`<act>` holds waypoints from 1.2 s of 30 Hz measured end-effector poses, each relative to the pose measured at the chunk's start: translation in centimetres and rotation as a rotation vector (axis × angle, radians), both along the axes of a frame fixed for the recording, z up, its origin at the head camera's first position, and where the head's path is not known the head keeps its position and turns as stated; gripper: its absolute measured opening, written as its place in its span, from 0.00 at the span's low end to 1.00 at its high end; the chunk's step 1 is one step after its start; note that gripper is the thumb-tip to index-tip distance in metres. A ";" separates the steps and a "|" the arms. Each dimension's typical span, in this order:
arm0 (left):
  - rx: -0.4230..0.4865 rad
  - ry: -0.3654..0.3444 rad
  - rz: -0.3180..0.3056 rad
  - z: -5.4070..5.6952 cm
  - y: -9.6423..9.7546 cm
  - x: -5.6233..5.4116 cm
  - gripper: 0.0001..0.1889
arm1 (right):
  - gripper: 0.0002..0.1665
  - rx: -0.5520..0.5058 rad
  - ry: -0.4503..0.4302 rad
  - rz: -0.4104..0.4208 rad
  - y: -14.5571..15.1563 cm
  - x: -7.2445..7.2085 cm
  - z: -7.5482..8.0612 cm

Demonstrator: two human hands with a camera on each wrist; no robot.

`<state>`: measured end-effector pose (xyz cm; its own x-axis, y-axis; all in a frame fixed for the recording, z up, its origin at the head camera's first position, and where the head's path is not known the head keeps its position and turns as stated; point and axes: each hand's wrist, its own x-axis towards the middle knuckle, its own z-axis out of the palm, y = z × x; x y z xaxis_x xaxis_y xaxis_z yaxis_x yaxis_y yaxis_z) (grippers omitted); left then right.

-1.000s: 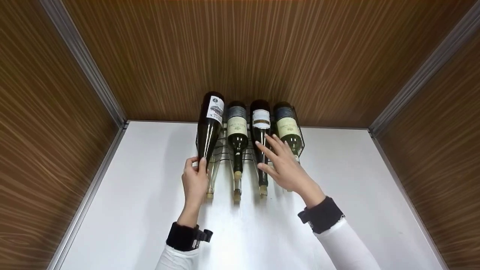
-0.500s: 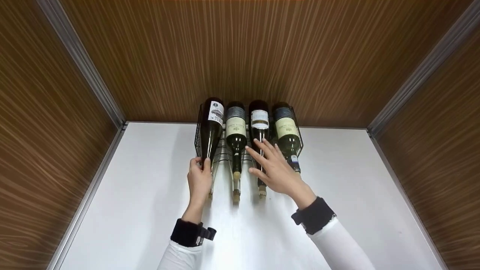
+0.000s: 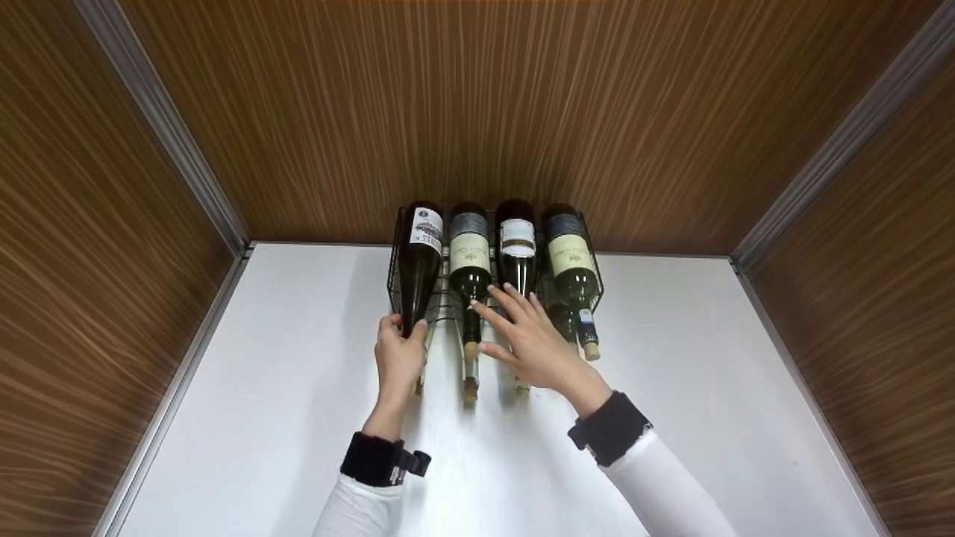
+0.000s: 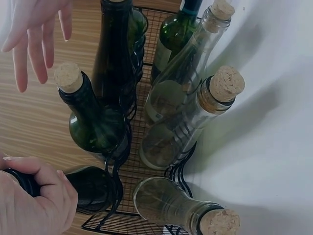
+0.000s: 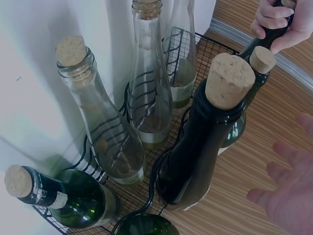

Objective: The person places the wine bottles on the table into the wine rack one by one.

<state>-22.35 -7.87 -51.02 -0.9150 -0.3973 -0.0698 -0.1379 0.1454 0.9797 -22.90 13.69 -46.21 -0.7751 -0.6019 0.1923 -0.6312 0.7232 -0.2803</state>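
Note:
My left hand grips the neck of a dark wine bottle with a white label, at the left end of the upper row in a black wire wine rack. In the left wrist view the fingers curl round that neck, hiding most of it. My right hand is spread, holding nothing, in front of the third bottle and near the neck of the second bottle. The right wrist view shows its fingers apart from the corked dark bottle.
A green bottle with a cream label lies at the right end. Clear corked bottles fill the rack's lower row. The rack stands on a white surface, against a brown wood-grain panel, with side panels left and right.
The leftmost bottle has slid down and settled straighter in the rack, my left hand still gripping its neck. My right hand has moved left, uncovering the rightmost bottle's neck.

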 end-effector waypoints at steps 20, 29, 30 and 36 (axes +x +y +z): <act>0.303 -0.024 -0.118 -0.3 -0.7 -0.9 0.14 | 0.38 0.004 -0.007 -0.004 0.2 -0.1 -0.5; 0.315 -0.039 -0.143 -0.9 -1.3 -1.1 0.15 | 0.38 0.007 -0.026 -0.008 0.3 -0.1 -0.4; 0.316 -0.044 -0.147 -0.9 -1.4 -1.1 0.15 | 0.38 0.007 -0.021 -0.006 0.3 -0.1 -0.4; 0.304 -0.075 -0.188 -0.8 -1.6 -1.1 0.18 | 0.35 0.002 -0.014 0.003 0.3 0.0 -0.3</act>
<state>-23.45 -9.45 -51.85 -0.9578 -0.1738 -0.2288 -0.2097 -0.1211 0.9702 -22.94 14.02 -46.56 -0.7760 -0.6045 0.1798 -0.6291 0.7221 -0.2878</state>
